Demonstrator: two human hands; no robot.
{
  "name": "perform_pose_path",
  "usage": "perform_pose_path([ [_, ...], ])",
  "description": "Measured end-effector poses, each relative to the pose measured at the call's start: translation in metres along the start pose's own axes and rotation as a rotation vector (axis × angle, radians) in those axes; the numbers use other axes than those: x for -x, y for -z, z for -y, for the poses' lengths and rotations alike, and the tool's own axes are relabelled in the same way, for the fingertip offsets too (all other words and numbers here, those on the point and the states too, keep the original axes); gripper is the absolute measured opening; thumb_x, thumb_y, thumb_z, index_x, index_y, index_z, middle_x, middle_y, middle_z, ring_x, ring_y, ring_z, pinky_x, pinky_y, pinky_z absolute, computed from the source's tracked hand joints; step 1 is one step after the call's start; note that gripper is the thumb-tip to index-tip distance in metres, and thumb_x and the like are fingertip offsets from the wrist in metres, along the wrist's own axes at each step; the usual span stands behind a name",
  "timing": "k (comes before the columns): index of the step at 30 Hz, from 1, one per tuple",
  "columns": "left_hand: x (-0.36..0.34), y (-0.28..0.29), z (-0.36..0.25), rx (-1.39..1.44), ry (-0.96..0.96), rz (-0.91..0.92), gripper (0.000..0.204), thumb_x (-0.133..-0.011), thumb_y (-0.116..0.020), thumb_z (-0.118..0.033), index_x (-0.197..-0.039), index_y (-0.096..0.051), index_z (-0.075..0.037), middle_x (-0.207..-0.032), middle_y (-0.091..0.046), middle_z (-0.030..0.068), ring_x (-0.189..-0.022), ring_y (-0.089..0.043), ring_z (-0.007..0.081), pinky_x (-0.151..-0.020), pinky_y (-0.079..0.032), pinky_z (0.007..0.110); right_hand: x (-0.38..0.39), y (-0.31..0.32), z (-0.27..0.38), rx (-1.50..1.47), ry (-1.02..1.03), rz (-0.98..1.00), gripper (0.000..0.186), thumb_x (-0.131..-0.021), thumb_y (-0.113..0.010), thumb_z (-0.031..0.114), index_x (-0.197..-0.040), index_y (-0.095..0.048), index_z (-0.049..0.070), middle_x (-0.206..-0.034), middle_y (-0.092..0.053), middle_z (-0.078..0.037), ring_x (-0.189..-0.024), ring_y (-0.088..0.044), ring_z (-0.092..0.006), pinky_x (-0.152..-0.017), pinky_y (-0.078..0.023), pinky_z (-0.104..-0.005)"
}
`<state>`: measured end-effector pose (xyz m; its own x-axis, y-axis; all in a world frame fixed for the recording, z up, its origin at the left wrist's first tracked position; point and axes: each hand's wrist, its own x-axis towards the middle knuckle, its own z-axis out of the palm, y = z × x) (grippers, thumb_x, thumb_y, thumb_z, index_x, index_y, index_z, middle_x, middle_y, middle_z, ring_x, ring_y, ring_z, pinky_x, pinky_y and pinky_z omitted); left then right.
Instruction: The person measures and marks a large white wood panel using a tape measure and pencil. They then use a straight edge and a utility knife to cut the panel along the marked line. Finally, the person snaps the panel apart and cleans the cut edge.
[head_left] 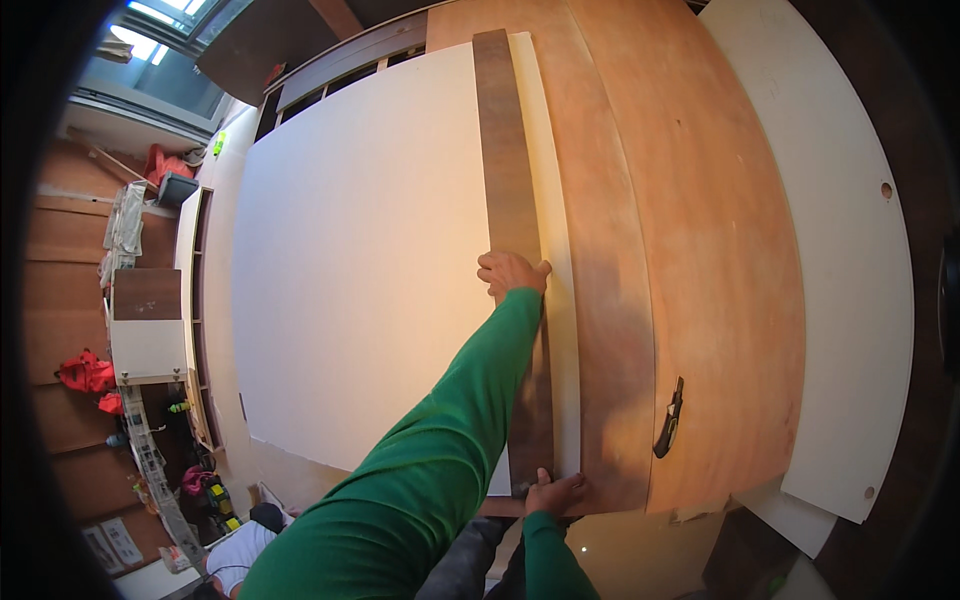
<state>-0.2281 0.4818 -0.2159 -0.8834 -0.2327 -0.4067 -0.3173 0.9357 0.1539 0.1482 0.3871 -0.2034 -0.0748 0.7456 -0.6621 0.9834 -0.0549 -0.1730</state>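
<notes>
A long narrow brown board (503,150) lies lengthwise over a large white sheet (360,260), near the sheet's right edge. My left hand (515,272) reaches across the board about midway along it. Its fingers curl over the board's left edge and its thumb rests by the right edge. At the near end, my right hand (553,492) touches the corner of the board and sheet, its thumb and fingers spread apart. A dark utility knife (669,418) lies on the orange-brown wood panel (720,250) to the right.
Another white panel (840,200) with round holes lies at the far right. To the left stands a white and brown cabinet piece (148,335), with red bags (86,371) and tools on the floor. Someone in a white shirt (240,560) is at the lower left.
</notes>
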Motion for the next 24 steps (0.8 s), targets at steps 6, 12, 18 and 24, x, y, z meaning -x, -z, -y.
perform_pose_path([
  [6,0.0011,0.0037,-0.0036,-0.028,0.011,-0.008,0.077,-0.072,-0.084,-0.043,-0.112,-0.049,0.013,-0.111,-0.045,0.017,-0.108,-0.051,0.0294,-0.076,-0.059,0.038,0.0032,0.0017,0.0029,-0.028,0.015,-0.03,0.085,-0.082,-0.08,0.022,-0.141,-0.03,-0.013,-0.147,-0.029,-0.033,-0.137,-0.032,-0.05,-0.114,-0.031,-0.0521],
  [12,-0.0026,0.0032,-0.0059,-0.021,0.023,0.038,0.076,-0.072,-0.083,-0.041,-0.112,-0.049,0.013,-0.112,-0.044,0.0167,-0.109,-0.05,0.0297,-0.077,-0.059,0.039,0.0006,0.0,0.0015,0.001,0.011,-0.001,0.086,-0.085,-0.077,0.024,-0.142,-0.025,-0.015,-0.148,-0.026,-0.031,-0.138,-0.029,-0.0489,-0.114,-0.033,-0.0515],
  [18,-0.0073,0.0022,-0.0064,-0.082,-0.014,0.102,0.076,-0.073,-0.08,-0.049,-0.11,-0.059,0.014,-0.121,-0.045,0.022,-0.113,-0.049,0.0342,-0.085,-0.057,0.042,0.0013,-0.0026,-0.001,-0.004,0.022,-0.026,0.087,-0.085,-0.078,0.025,-0.142,-0.026,-0.014,-0.148,-0.028,-0.031,-0.137,-0.03,-0.0489,-0.114,-0.034,-0.0512],
  [24,-0.0017,0.0058,-0.0103,-0.004,0.062,0.062,0.082,-0.072,-0.082,-0.049,-0.117,-0.057,0.015,-0.124,-0.044,0.0223,-0.114,-0.049,0.0354,-0.087,-0.056,0.044,0.0014,-0.003,-0.0014,-0.005,0.027,-0.038,0.086,-0.083,-0.079,0.024,-0.142,-0.028,-0.014,-0.146,-0.03,-0.031,-0.135,-0.033,-0.0491,-0.112,-0.035,-0.0525],
])
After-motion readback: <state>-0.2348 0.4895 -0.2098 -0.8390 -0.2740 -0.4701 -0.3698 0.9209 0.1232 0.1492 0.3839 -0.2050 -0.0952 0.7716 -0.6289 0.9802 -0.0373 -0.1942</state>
